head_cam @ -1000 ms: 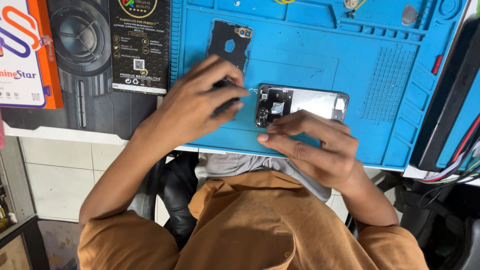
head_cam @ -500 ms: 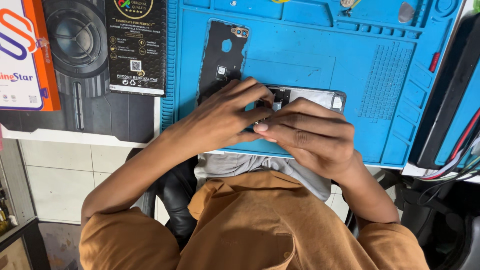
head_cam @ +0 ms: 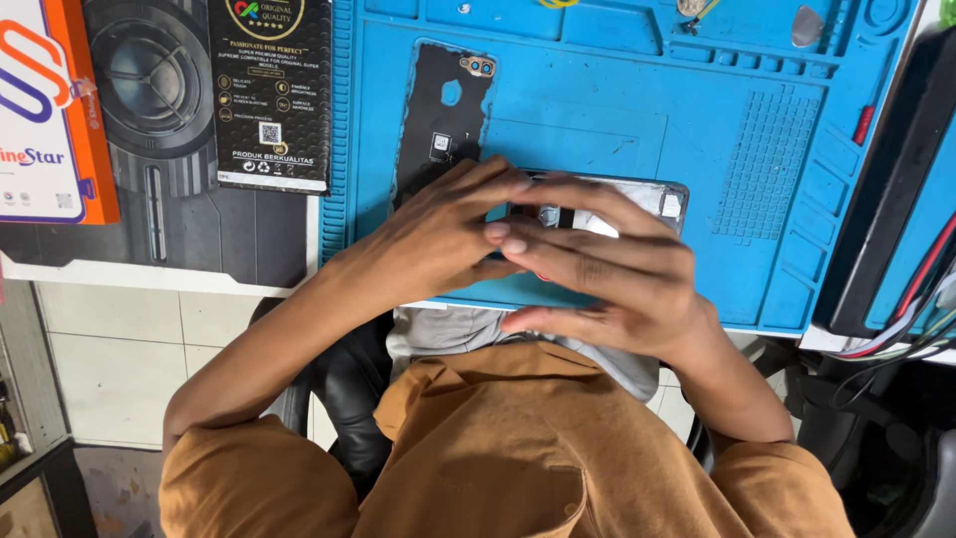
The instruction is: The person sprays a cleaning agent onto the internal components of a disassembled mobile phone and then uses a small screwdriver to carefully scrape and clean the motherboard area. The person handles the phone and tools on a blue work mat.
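Observation:
An opened phone body (head_cam: 637, 204) lies on the blue work mat (head_cam: 617, 120), its inner parts facing up. My left hand (head_cam: 438, 234) covers its left end, fingers pressed on it. My right hand (head_cam: 607, 274) lies over its middle and lower edge, fingertips meeting those of the left hand. Most of the phone is hidden under both hands. A black back cover (head_cam: 443, 115) with a camera cut-out lies on the mat just above my left hand.
A black printed box (head_cam: 269, 90) and a white and orange box (head_cam: 50, 110) lie on a dark desk mat (head_cam: 149, 219) at the left. A black case with red and white cables (head_cam: 896, 199) stands at the right. The table edge runs below my hands.
Both hands have closed in over the phone body. My left hand slid right off the back cover, and my right hand moved up over the phone's middle.

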